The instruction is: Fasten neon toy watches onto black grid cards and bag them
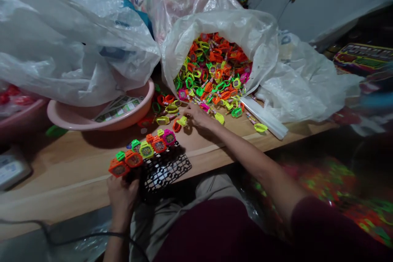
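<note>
The left hand (123,200) is closed on the near end of a black plastic lattice (166,168), its fingers curled up under a row of neon toy watches (146,150) laid along it (orange, green, yellow, magenta). The right hand (199,115) lies open on the tabletop, fingers spread, just beside a loose yellow watch (183,120).

More loose watches are scattered between that hand and a white plastic sack (221,28), whose open mouth spills a heap of neon watches (211,71). A pink plastic basin (72,116) beside the heap holds printed sheets (119,108), and a second white sack (70,37) slumps over its far side. A white plastic tube (264,118) lies to the right of the spill.

All of this sits on a wooden table (58,163), with a printed box (364,59) beyond it at the right. A blurred, brightly coloured mass (334,196) fills the lower right (too dim to make out), and a white wall (307,0) rises behind.
</note>
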The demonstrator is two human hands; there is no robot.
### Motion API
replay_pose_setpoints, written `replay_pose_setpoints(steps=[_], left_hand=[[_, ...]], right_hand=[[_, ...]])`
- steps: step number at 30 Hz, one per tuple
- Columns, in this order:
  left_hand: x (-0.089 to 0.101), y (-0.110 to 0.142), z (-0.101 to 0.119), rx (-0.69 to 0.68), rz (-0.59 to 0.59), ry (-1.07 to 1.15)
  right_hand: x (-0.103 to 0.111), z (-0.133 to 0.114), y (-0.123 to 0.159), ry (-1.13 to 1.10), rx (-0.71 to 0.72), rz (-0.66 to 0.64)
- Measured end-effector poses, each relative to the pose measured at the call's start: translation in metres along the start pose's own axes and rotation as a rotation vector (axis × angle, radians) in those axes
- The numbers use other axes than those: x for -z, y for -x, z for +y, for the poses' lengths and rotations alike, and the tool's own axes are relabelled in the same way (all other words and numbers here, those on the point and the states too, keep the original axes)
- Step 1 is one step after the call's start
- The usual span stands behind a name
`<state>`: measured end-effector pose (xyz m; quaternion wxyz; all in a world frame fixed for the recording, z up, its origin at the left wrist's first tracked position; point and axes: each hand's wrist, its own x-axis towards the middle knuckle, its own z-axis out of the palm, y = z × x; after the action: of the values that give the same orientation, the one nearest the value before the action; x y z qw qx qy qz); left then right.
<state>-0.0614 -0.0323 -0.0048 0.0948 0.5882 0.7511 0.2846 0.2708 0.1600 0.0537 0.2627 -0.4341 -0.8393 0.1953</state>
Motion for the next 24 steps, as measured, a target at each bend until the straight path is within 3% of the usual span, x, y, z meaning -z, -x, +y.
replay_pose_setpoints(steps=[4,10,12,18,24], left_hand=[[0.0,0.002,0.002,0.012,-0.003,-0.021],[-0.003,0.002,-0.002,0.009,-0.007,-0.057],[-0.004,0.002,-0.001,0.013,-0.01,-0.062],[-0.005,0.004,-0.002,-0.009,0.022,-0.083],[-0.002,-0.001,-0.012,-0.034,-0.062,-0.016]], right_hand=[[-0.01,-0.018,0.022,-0.385,-0.068,0.025],[-0.066,-0.043,0.038,-0.869,-0.329,-0.014],[-0.076,-0.043,0.042,-0.841,-0.307,0.017],[-0.081,-0.037,0.055,-0.515,-0.067,0.034],[-0.08,-0.04,0.052,-0.399,0.073,-0.038]])
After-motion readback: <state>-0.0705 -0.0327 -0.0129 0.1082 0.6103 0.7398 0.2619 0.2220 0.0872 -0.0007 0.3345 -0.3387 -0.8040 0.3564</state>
